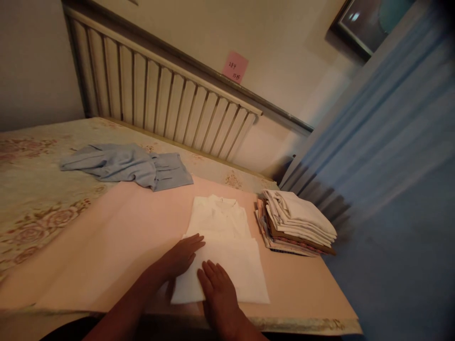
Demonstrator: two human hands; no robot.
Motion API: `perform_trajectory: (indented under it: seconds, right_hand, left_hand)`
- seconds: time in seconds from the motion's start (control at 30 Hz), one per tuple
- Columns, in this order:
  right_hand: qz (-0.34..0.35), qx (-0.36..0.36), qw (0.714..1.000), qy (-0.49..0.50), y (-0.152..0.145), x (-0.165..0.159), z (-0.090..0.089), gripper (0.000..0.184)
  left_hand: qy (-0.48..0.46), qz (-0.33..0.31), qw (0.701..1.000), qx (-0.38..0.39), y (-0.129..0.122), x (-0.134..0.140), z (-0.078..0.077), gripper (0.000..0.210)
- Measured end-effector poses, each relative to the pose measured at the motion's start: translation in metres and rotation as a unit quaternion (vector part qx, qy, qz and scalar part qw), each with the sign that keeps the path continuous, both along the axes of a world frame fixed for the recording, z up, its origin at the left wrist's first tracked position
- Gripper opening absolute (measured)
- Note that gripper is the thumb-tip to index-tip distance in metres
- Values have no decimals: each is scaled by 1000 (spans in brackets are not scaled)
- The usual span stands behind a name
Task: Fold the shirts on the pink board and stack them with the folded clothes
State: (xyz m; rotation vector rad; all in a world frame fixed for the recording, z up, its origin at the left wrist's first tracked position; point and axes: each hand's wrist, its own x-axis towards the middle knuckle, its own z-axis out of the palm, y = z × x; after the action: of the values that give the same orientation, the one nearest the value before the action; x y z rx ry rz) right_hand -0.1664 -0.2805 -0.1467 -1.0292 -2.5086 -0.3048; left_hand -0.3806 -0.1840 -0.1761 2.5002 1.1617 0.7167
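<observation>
A white collared shirt [234,265] lies folded on a pale pink sheet [142,227], its collar toward the far side and its lower part folded up over the front. My left hand [182,255] rests on the left edge of the fold, fingers stretched out to the right. Lower down, my right hand [217,284] lies on the shirt's near part with the fingers extended and pointing away from me. Neither hand grips anything. My right wrist passes over the shirt's near edge.
Right of the shirt stands a stack of folded clothes [298,220]. A crumpled blue-grey garment [130,163] lies at the far left on a floral bedcover [42,189]. Behind are a radiator [159,90] and a pink note [235,67]; a blue curtain [387,213] hangs at right.
</observation>
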Motion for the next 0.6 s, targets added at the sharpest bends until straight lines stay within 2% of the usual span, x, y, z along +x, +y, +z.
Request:
perform_trajectory:
  seconds: [0.1,0.27,0.37,0.43,0.6]
  right_hand:
    - [-18,-35,999,29,4,2,13,54]
    - [-51,-85,993,68,11,9,38,44]
    - [-60,-113,988,83,14,11,47,40]
    - [-64,-126,986,92,13,12,50,39]
    - [-73,-161,978,109,7,11,57,37]
  left_hand:
    - [-37,1,999,-34,2,-6,7,54]
    - [-91,4,985,-148,2,-15,33,48]
    - [-102,1,983,-153,-4,-17,42,45]
    - [-98,6,987,-131,-9,-16,39,45]
    - [-72,6,996,-51,-13,-9,21,42]
